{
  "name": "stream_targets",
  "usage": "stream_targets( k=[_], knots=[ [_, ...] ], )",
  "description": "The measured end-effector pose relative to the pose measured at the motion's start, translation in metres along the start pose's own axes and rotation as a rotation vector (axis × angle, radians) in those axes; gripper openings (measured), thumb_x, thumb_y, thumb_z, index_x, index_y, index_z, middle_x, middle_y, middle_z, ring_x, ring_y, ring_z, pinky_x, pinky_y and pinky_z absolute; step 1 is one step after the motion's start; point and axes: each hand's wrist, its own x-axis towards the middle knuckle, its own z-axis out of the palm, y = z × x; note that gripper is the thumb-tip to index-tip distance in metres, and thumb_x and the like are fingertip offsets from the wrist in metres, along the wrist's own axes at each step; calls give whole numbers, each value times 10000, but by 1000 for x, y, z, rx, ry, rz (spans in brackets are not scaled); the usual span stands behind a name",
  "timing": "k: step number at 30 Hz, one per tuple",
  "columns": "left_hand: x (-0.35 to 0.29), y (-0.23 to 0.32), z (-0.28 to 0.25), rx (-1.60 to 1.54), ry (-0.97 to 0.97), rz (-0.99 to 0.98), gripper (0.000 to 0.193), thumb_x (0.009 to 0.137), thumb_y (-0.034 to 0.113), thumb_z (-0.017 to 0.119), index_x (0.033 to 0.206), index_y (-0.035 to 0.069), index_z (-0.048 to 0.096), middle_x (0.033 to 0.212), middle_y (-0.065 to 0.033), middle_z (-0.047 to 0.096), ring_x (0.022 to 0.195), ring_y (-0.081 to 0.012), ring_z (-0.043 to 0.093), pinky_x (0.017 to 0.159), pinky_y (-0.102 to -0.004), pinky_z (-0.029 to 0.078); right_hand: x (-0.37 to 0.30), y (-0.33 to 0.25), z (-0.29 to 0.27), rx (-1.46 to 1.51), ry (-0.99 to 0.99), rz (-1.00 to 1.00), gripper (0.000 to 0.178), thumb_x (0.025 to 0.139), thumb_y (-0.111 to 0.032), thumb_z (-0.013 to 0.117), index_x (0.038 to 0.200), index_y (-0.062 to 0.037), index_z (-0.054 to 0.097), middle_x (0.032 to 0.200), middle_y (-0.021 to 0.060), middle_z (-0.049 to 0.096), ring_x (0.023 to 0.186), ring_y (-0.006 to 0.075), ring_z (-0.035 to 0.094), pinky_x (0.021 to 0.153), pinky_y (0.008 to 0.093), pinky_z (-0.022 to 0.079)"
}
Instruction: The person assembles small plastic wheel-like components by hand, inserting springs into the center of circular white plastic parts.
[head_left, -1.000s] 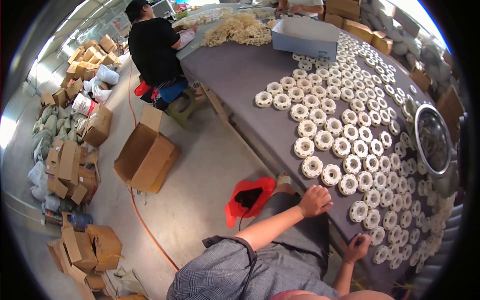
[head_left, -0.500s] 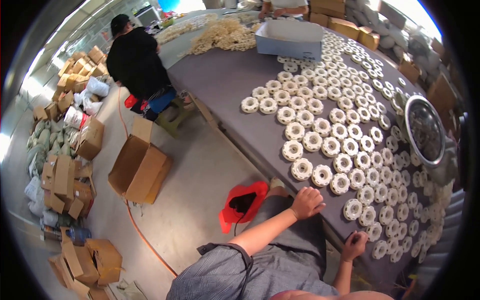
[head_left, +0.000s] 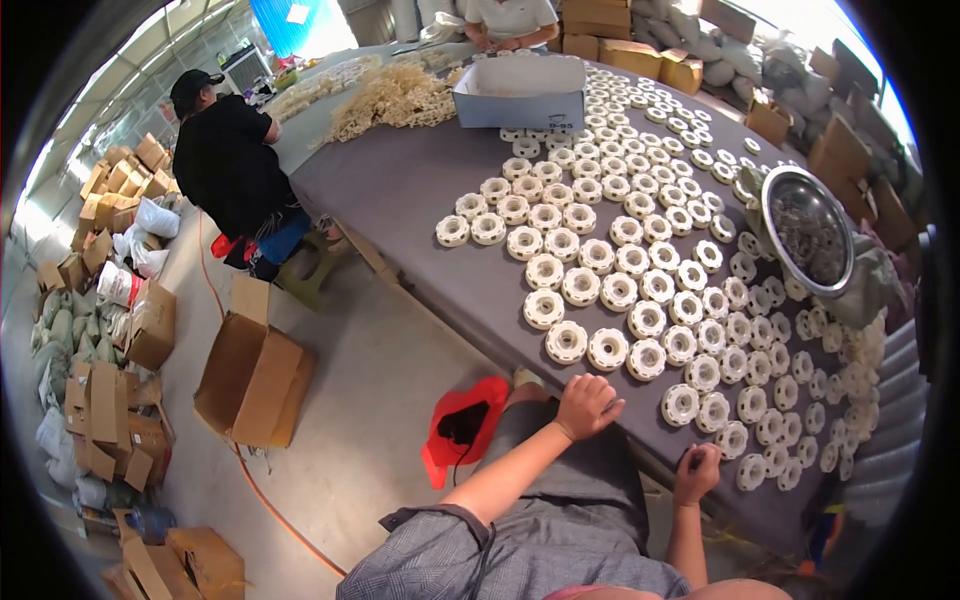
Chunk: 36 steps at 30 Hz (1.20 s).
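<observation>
At the table's near edge, my left hand (head_left: 590,405) rests with its fingers curled together; nothing shows in it. My right hand (head_left: 697,474) is closed at the same edge, farther right, beside the nearest white notched rings. A dark patch shows between its fingers, and whatever it may hold cannot be made out. Many white, round, notched rings (head_left: 646,359) with holes in the middle lie in loose rows across the grey tabletop (head_left: 400,215). The closest rings are just beyond both hands, apart from them.
A pale blue box (head_left: 520,105) and a heap of cream-coloured pieces (head_left: 395,100) stand at the far side. At right is a metal bowl (head_left: 808,230). A person in black (head_left: 225,160) sits left; another person (head_left: 510,20) is opposite. An open carton (head_left: 255,375) and red stool (head_left: 465,430) stand on the floor.
The whole view has shifted, so the table and rings appear farther left and the far person shows more. My hands stay at the table edge in nearly the same pose.
</observation>
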Motion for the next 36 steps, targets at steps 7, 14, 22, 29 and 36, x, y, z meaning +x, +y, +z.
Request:
stream_targets(
  k=[7, 14, 22, 29, 36],
  knots=[
    [3, 1, -2, -4, -32, -27, 223, 748, 258, 635, 702, 127, 460, 729, -41, 431, 692, -220, 456, 623, -342, 357, 3, 2, 3, 9, 29, -19, 153, 761, 10, 593, 762, -52, 453, 748, 90, 476, 570, 232, 477, 508, 325, 395],
    [-1, -1, -4, 5, -85, -38, 229, 761, 282, 621, 714, 128, 458, 756, -45, 428, 730, -224, 458, 655, -345, 364, 0, -4, 3, -16, 2, 70, 184, 739, 7, 607, 738, -56, 434, 739, 78, 474, 560, 246, 493, 495, 342, 398],
    [4, -1, -7, 1, -80, -1, 231, 762, 294, 617, 727, 131, 456, 765, -47, 430, 740, -223, 463, 659, -345, 366, 6, -5, 1, 10, 57, -13, 181, 738, 14, 608, 731, -57, 442, 741, 78, 478, 532, 239, 486, 473, 335, 390],
    [1, -3, -2, 10, -57, -19, 231, 756, 289, 620, 732, 125, 459, 757, -50, 435, 725, -228, 464, 649, -349, 364, 9, -9, 2, 14, 49, -32, 182, 747, 8, 618, 736, -57, 448, 753, 72, 483, 517, 209, 477, 460, 317, 379],
    [0, -2, -2, 3, -72, -23, 227, 752, 278, 624, 724, 124, 459, 745, -49, 432, 713, -227, 463, 638, -347, 360, 5, -6, 2, 14, 62, -23, 186, 753, 8, 619, 733, -58, 447, 751, 63, 480, 482, 186, 457, 440, 298, 366]
  ],
)
